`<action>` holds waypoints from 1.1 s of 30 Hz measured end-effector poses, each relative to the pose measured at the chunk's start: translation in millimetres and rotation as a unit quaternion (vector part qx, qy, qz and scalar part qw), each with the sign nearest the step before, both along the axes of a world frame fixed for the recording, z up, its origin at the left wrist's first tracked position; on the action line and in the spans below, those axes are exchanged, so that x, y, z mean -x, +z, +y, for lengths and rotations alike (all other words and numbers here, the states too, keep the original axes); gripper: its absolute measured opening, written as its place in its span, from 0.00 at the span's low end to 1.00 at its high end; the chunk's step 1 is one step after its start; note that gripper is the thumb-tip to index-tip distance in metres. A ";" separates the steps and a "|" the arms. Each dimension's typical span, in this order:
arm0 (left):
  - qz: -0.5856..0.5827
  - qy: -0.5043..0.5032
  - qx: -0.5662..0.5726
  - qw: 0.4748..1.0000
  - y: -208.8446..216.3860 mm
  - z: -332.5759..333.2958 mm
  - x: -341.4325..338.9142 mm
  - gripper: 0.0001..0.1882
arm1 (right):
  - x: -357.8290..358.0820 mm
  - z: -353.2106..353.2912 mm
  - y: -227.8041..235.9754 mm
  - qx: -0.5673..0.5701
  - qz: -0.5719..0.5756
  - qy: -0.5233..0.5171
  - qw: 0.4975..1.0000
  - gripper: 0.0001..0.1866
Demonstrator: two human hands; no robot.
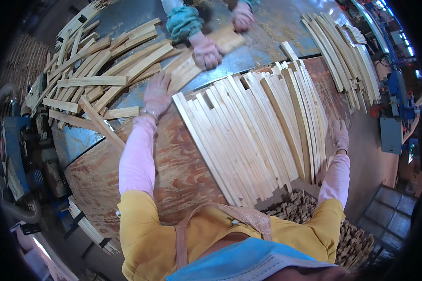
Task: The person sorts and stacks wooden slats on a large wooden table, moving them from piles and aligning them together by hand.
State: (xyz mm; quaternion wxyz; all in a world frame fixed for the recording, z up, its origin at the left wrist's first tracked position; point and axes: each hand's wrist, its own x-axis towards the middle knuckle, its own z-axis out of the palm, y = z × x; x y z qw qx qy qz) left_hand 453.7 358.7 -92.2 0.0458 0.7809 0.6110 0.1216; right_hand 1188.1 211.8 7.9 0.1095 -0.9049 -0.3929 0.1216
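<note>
Strips, pale wood: lie side by side on brown plywood, apparently to keep one even layer. Left hand: unclenched, near their far-left corner. Right hand: fingers extended beside the right edge, perhaps as a stop; contact unclear.

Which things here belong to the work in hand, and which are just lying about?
Likely in use:
row of pale wooden strips, between left hand and right hand
planks under a co-worker's hands

Apparently lying about:
jumbled wooden strips, left
stacked strips, far right
</note>
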 end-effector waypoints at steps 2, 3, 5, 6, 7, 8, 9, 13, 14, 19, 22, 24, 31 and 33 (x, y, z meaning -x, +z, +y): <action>0.015 -0.029 0.085 0.996 16.0 32.3 -22.1 0.38 | -77.7 -9.3 -37.1 0.039 -0.055 0.109 0.992 0.33; 0.027 -0.029 0.095 0.995 19.3 43.9 -42.4 0.38 | -130.7 -32.9 -59.2 0.056 -0.136 0.216 0.965 0.30; 0.081 0.007 0.119 0.990 29.7 43.2 -58.3 0.40 | -143.5 -26.1 -89.3 0.060 -0.066 0.308 0.947 0.27; 0.078 0.020 0.087 0.993 21.7 32.8 -40.9 0.37 | -113.0 -3.7 -96.1 0.049 0.073 0.286 0.954 0.25; 0.004 0.060 0.102 0.993 30.8 27.7 -41.6 0.36 | -96.5 4.5 -92.2 0.041 0.202 0.243 0.948 0.24; -0.078 0.084 0.117 0.987 48.3 20.7 -53.8 0.34 | -105.7 -2.6 -93.7 0.038 0.204 0.221 0.953 0.23; -0.157 0.111 0.130 0.973 60.6 5.2 -60.6 0.33 | -114.2 -9.8 -98.0 0.051 0.131 0.256 0.956 0.23; -0.245 0.226 0.199 0.922 32.2 -176.3 -63.5 0.18 | -130.3 -16.7 -101.4 0.080 -0.065 0.389 0.915 0.22; -0.284 0.174 0.184 0.925 49.0 -219.4 -92.2 0.16 | -127.9 -16.9 -97.0 0.068 -0.057 0.404 0.910 0.21; -0.362 0.229 0.534 0.729 32.3 -365.3 -181.9 0.16 | -71.0 14.2 -55.7 0.024 0.323 0.103 0.940 0.22; -0.346 0.234 0.505 0.755 39.6 -356.2 -213.1 0.19 | -97.3 7.9 -69.0 0.024 0.340 0.040 0.939 0.24; -0.332 0.237 0.492 0.769 42.9 -347.3 -221.8 0.22 | -109.7 5.9 -68.7 0.074 0.305 0.055 0.948 0.23; -0.307 0.260 0.467 0.787 64.7 -346.8 -237.6 0.32 | -161.6 -93.3 -84.9 0.068 0.087 0.256 0.960 0.24; -0.302 0.270 0.462 0.789 68.5 -349.1 -240.5 0.35 | -166.0 -115.5 -99.8 0.048 0.098 0.255 0.961 0.25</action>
